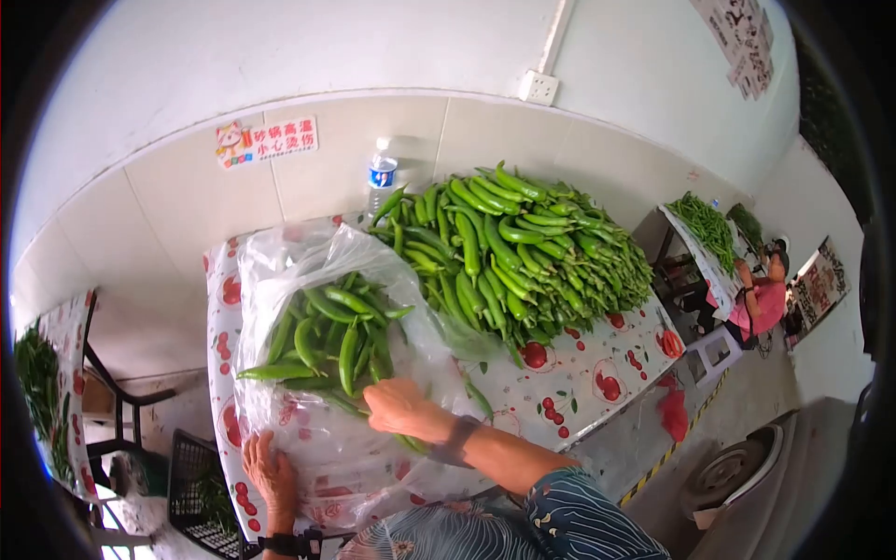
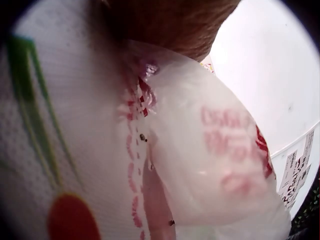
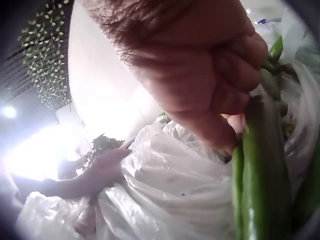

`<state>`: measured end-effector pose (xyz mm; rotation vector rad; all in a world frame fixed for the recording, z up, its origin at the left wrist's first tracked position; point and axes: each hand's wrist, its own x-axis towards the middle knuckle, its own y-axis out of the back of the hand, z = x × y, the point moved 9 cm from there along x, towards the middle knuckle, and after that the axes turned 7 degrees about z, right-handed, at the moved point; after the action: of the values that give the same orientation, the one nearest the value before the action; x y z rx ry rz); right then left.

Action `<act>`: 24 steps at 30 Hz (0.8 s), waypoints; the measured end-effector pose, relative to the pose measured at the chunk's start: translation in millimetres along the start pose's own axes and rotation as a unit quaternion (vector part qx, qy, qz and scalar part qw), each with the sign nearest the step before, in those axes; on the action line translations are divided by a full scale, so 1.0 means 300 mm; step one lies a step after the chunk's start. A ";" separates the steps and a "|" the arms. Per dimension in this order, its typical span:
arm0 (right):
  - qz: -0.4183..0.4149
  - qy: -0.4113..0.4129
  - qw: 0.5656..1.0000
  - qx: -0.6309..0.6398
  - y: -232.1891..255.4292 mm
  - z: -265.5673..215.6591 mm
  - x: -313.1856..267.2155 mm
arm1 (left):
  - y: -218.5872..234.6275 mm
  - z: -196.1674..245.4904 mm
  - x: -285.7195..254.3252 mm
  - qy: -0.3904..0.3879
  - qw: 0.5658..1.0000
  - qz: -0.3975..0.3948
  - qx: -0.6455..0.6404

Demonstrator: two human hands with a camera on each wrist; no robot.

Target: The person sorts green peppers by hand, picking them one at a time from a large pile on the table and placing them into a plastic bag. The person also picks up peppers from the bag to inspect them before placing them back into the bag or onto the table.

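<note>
A clear plastic bag [image 1: 257, 322] lies spread on the table with green chili peppers [image 1: 322, 327] heaped in it. My left hand [image 1: 271, 469] holds the bag's near left edge, fingers bent over the film; in the left wrist view the printed plastic [image 2: 215, 165] rises to the palm. At the near side of the heap, my right hand [image 1: 403, 411] has its fingers curled. In the right wrist view, thumb and fingers of this right hand [image 3: 200, 85] grip the end of a green pepper [image 3: 262, 175], with a thinner one alongside.
A large pile of green peppers [image 1: 523, 252] covers the back right of the cherry-patterned table [image 1: 607, 383]. Behind it stands a water bottle [image 1: 381, 177]. A black crate [image 1: 187, 485] is on the floor at left. A person in pink [image 1: 767, 303] sits by another table at far right.
</note>
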<state>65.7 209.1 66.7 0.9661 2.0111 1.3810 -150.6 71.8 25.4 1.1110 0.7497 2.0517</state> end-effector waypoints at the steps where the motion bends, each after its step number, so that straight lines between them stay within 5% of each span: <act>1: -0.006 -0.026 0.998 0.059 0.040 0.002 -0.008 | -0.003 -0.006 -0.003 0.002 1.000 -0.001 0.001; 3: -0.017 -0.045 0.982 0.181 0.097 0.030 -0.014 | -0.003 -0.011 -0.007 0.007 1.000 -0.001 -0.005; 8: 0.258 -0.098 0.833 0.479 0.442 0.270 -0.100 | -0.012 -0.029 -0.014 0.006 1.000 0.004 0.003; 16: 0.563 -0.109 0.734 0.363 0.876 0.685 -0.319 | -0.004 -0.018 -0.015 0.022 1.000 -0.002 0.002; 24: 0.568 -0.163 0.793 0.147 0.885 0.965 -0.219 | -0.006 -0.022 -0.014 0.047 0.999 -0.014 0.007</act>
<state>391.6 383.7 214.6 2.6161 1.3306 1.2138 -154.0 68.5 18.9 1.0127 0.8230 2.0889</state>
